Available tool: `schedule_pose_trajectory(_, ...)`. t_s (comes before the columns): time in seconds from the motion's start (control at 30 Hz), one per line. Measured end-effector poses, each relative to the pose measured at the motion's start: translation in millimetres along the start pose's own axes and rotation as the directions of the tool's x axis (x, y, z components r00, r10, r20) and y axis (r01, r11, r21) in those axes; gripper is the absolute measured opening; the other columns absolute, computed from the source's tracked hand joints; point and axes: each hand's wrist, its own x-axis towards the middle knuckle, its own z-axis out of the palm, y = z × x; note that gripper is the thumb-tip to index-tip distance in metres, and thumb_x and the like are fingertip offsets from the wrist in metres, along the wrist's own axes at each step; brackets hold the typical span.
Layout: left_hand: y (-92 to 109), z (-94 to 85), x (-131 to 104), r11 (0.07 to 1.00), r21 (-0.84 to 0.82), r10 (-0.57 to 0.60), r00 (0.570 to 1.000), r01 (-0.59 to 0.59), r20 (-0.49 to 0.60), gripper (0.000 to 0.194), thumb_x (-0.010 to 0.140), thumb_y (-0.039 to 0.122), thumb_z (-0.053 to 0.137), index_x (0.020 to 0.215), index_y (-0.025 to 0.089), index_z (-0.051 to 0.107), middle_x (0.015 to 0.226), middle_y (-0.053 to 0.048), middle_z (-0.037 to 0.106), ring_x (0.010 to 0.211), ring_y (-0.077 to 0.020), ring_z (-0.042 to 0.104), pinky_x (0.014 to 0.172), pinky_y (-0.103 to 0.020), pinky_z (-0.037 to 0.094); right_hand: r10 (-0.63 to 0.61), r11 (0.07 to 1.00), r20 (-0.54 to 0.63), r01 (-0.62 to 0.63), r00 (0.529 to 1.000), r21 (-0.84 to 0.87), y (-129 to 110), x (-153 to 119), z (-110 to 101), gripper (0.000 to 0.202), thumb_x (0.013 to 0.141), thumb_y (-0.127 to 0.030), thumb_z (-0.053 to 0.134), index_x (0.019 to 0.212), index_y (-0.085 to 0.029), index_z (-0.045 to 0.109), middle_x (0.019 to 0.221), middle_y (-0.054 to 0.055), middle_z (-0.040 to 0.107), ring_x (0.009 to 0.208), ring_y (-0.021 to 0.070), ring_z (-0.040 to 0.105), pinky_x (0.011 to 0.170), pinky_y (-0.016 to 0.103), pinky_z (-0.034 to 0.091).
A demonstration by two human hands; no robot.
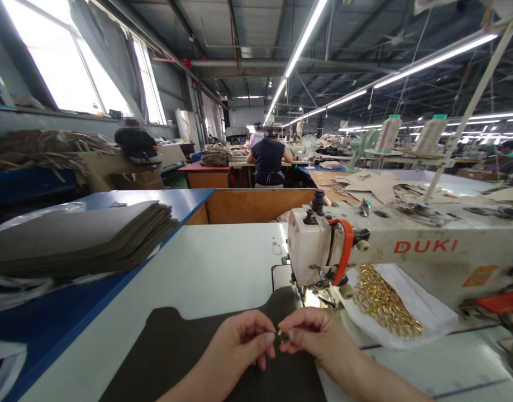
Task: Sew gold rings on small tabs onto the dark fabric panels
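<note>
Both hands meet above a dark fabric piece [181,346] on the pale table. My left hand [243,343] pinches a small item with a gold-coloured part between thumb and forefinger. On its other side my right hand [315,338] pinches the same item, which also has a small dark part; its details are too small to tell. The fabric's upper edge reaches the needle area of the white sewing machine [365,240]. Right of the machine head, many gold rings [384,301] lie on a white sheet [428,312] under the machine arm.
A stack of grey-brown fabric pieces [84,234] lies on the blue table [93,312] at the left. Thread cones [388,134] stand at the upper right. A seated person [269,156] is ahead, another [134,139] at the left. A wooden panel [256,206] borders the table's back.
</note>
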Motion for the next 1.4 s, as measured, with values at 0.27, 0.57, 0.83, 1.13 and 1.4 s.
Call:
schedule_pose_trajectory(0.27,-3.3,1.9,-1.1,0.998,-0.066,0.009,1.000,-0.010,-0.026,0.030,0.071,0.041,0.069,0.074,0.017,0.052,0.057,0.001,0.065,0.048,-0.0101,0.056,0.047,-0.020,0.038,-0.128,0.986,-0.075,0.119,0.989,-0.114,-4.0,-3.6,3.4,0.028,0.069,-0.045,0.073,0.079,-0.019,0.072,0.075,0.002,0.067,0.069,0.0153,0.063,0.065,0.026,0.050)
schedule_pose_trajectory(0.57,9.1,4.7,-1.9,0.982,-0.178,-0.075,0.992,0.057,-0.098,0.042,0.067,0.054,0.070,0.076,0.016,0.057,0.062,-0.002,0.068,0.055,-0.0127,0.061,0.054,-0.022,0.043,-0.038,0.999,-0.023,0.038,0.999,0.013,-0.9,0.3,6.6,0.034,0.061,-0.044,0.080,0.076,-0.016,0.066,0.066,0.001,0.066,0.062,0.0143,0.064,0.061,0.026,0.050)
schedule_pose_trajectory(0.83,-2.3,4.0,7.5,0.978,-0.187,-0.094,0.995,0.095,0.011,0.042,0.057,0.046,0.080,0.074,0.015,0.058,0.060,0.000,0.065,0.052,-0.0097,0.054,0.049,-0.020,0.040,-0.023,0.998,-0.040,0.025,0.999,0.055,3.7,1.6,5.9,0.037,0.059,-0.046,0.081,0.073,-0.015,0.065,0.062,0.001,0.064,0.058,0.0133,0.062,0.058,0.025,0.047)
schedule_pose_trajectory(1.13,-8.3,5.7,-3.0,0.988,0.144,0.070,0.992,-0.055,-0.103,0.004,0.068,0.017,0.059,0.067,0.017,0.055,0.063,0.003,0.056,0.060,-0.0116,0.049,0.056,-0.023,0.039,-0.224,0.917,-0.012,0.206,0.975,-0.343,-8.6,-16.3,15.8,0.017,0.067,-0.021,0.070,0.083,-0.018,0.063,0.079,0.001,0.061,0.073,0.0152,0.057,0.067,0.027,0.044)
schedule_pose_trajectory(1.4,-3.7,7.6,-0.4,0.995,0.042,0.099,0.986,-0.095,-0.133,0.008,0.060,0.014,0.060,0.059,0.018,0.053,0.072,0.000,0.060,0.064,-0.0131,0.053,0.061,-0.024,0.043,-0.304,0.898,-0.009,0.283,0.953,-0.337,-9.3,-13.3,12.6,0.008,0.074,-0.018,0.062,0.067,-0.018,0.060,0.076,0.002,0.060,0.070,0.0142,0.056,0.064,0.025,0.043)
